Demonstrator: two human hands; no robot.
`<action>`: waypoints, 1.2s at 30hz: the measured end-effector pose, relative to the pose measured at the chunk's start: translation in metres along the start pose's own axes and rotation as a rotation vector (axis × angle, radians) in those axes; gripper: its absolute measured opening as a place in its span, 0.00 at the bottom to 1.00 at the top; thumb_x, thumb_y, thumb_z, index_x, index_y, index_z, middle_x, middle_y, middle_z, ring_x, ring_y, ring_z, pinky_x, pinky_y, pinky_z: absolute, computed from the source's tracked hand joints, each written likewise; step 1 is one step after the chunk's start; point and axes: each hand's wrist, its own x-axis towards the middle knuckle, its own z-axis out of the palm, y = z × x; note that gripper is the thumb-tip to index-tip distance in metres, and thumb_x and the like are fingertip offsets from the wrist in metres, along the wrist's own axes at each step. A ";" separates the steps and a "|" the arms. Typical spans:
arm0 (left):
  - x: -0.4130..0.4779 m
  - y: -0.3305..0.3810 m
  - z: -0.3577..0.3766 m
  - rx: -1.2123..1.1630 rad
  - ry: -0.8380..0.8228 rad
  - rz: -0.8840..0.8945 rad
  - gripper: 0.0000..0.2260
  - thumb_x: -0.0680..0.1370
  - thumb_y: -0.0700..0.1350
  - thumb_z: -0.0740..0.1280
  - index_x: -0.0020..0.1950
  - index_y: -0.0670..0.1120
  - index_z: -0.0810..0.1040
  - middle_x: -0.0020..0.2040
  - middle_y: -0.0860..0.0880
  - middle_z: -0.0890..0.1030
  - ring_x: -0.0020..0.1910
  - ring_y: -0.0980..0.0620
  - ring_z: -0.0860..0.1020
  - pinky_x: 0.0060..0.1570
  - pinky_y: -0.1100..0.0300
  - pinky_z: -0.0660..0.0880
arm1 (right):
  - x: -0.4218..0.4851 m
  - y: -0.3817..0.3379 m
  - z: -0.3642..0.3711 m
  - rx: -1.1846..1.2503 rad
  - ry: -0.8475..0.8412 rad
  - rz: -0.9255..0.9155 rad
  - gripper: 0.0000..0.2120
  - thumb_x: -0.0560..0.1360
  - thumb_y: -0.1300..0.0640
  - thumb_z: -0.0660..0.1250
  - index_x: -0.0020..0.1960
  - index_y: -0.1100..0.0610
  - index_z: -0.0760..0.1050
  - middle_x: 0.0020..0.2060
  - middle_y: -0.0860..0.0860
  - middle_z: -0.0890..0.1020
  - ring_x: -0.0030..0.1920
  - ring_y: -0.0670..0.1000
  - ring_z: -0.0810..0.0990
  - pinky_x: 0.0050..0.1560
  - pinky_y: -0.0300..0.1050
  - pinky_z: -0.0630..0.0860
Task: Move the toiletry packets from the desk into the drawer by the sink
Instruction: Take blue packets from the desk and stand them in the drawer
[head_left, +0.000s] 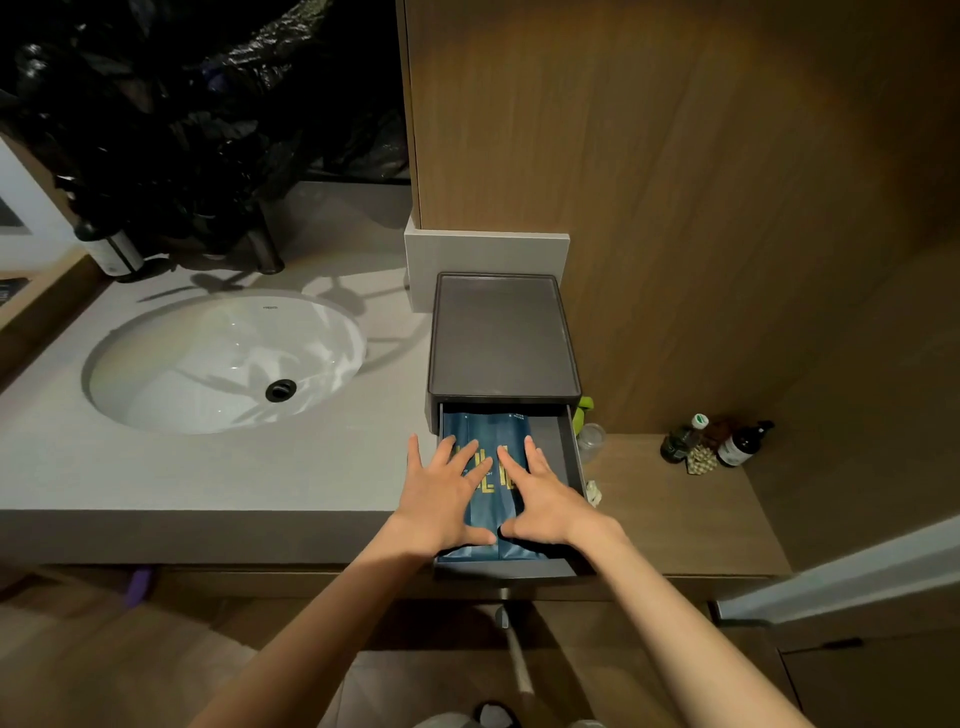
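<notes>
2 bare forearms reaching in from the near edge, ending in the left hand (441, 499) and the right hand (545, 501), side by side over the open drawer (548, 441). Both spread wide, fingers straight, palms flat down on the blue toiletry packets (488, 431). No pinching, no curling round anything, just pressing. Thumbs nearly touching in the middle, toward the near end of the packets.

Probably flattening the stack to get it under the lip of the grey drawer unit (501, 338) without snagging. Just a guess from the flat palms though.

Looks like at least 2 packets lying lengthwise side by side, gold lettering up, hugging the left side of the drawer, with a bare strip of drawer floor on the right. Directly under both palms, far ends poking out past the fingertips, near ends peeking out below the wrists. So already in the drawer, not on any desk.

Drawer pulled out toward the near side, past the front edge of the grey countertop (208, 478), right of the white sink (223, 364). No other packets visible outside it; desk out of view, so can't tell about leftovers. Worth watching for a far corner riding up and jamming on closing.
</notes>
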 end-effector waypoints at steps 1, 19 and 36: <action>0.000 0.000 0.000 0.009 -0.003 -0.004 0.43 0.71 0.71 0.58 0.79 0.53 0.47 0.80 0.49 0.48 0.78 0.43 0.46 0.71 0.32 0.43 | 0.001 0.000 0.000 -0.017 -0.003 0.000 0.49 0.72 0.52 0.71 0.78 0.46 0.38 0.76 0.52 0.32 0.77 0.53 0.35 0.74 0.54 0.59; -0.005 0.003 -0.010 -0.014 0.002 -0.071 0.36 0.76 0.62 0.61 0.78 0.52 0.49 0.79 0.50 0.51 0.78 0.47 0.49 0.70 0.34 0.41 | -0.001 -0.005 -0.010 -0.051 -0.046 -0.002 0.44 0.76 0.57 0.67 0.78 0.52 0.38 0.76 0.60 0.35 0.77 0.60 0.38 0.75 0.51 0.53; -0.163 -0.086 0.013 -1.675 0.906 -0.545 0.10 0.78 0.39 0.65 0.54 0.52 0.78 0.46 0.52 0.84 0.44 0.56 0.81 0.46 0.69 0.76 | -0.047 -0.127 0.007 0.474 0.421 -0.428 0.19 0.77 0.57 0.65 0.67 0.46 0.71 0.56 0.38 0.79 0.55 0.37 0.77 0.58 0.35 0.73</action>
